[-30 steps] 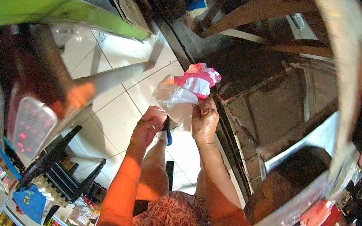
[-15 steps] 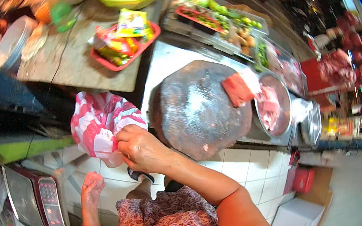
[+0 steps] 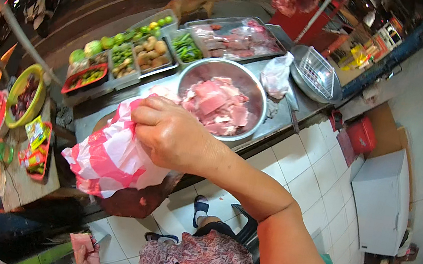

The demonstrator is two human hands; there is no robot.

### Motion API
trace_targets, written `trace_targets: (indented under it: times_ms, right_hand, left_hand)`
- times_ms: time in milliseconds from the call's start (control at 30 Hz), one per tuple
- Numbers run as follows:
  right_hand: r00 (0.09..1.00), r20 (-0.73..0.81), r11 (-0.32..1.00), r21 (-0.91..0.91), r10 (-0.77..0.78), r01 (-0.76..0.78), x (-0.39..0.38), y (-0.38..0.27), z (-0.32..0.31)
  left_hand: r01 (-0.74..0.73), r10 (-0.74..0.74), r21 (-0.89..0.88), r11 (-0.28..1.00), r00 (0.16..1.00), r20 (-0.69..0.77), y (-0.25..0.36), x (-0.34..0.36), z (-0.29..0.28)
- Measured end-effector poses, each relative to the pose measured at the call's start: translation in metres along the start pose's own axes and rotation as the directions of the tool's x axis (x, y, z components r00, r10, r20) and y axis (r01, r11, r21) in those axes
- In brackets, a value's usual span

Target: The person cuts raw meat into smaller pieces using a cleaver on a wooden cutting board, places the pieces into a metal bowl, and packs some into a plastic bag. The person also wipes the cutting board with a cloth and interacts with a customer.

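Note:
My right hand [image 3: 175,134] is closed on the gathered top of a pink-and-white striped plastic bag [image 3: 122,154], whose contents are hidden. The bag hangs over the round chopping block [image 3: 139,203], covering most of it. Low at the left, my left hand [image 3: 87,260] pinches a small flat pinkish piece [image 3: 80,241], too unclear to name. Just beyond my right hand stands a steel bowl [image 3: 260,109] with cut raw meat [image 3: 216,102] in it.
Clear bins of limes, green chillies [image 3: 186,48] and potatoes [image 3: 151,55] line the counter's far side, beside a tray of meat [image 3: 242,40]. A knife [image 3: 293,114] lies right of the bowl. At left, a wooden table [image 3: 52,178] bears a yellow basin [image 3: 32,109] and packets.
The view has turned right. My right hand has raised the striped bag from beside the counter to over the chopping block. The pinkish piece in my left hand shows more plainly.

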State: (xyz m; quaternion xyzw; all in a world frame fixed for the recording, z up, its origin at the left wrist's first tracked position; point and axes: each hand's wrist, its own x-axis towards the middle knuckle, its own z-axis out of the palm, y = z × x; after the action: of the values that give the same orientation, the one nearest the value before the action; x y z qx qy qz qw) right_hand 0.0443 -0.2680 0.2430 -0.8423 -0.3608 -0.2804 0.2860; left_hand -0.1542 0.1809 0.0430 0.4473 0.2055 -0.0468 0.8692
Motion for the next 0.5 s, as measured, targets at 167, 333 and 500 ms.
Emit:
trace_targets:
  times_ms: [167, 333, 500]
  right_hand:
    - [0.984, -0.168, 0.986, -0.144, 0.055, -0.080, -0.063, 0.076, -0.068]
    - [0.958, -0.219, 0.955, -0.187, 0.186, -0.229, -0.126, 0.130, -0.098]
    - [0.903, -0.301, 0.879, -0.274, 0.307, -0.390, -0.174, 0.141, -0.140]
  left_hand:
    - [0.047, -0.063, 0.109, 0.993, 0.986, 0.154, -0.042, 0.020, 0.148]
    - [0.032, -0.073, 0.232, 0.972, 0.983, 0.171, -0.055, 0.041, 0.258]
    - [-0.080, -0.086, 0.318, 0.945, 0.875, 0.476, -0.034, 0.095, 0.358]
